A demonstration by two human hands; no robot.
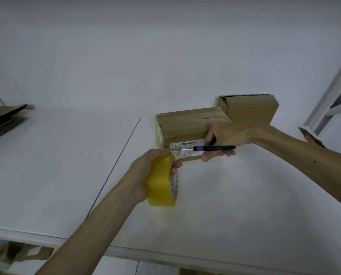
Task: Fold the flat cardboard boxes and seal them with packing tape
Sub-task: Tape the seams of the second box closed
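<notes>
A folded cardboard box (185, 126) with tape along its top seam and a white shipping label on its front sits on the white table (66, 165). My left hand (145, 171) grips a yellow roll of packing tape (159, 181) just in front of the box. My right hand (223, 139) holds a knife (211, 148) with a black and blue handle, its blade pointing left toward the tape roll, right in front of the label. A second folded cardboard box (249, 110) stands behind the first, at the right.
Flat cardboard sheets (2, 120) lie stacked at the table's far left. An orange-and-black tool (310, 136) lies at the right, near a white metal frame (332, 92). More cardboard (18, 253) lies below the table's front edge. A white wall is behind.
</notes>
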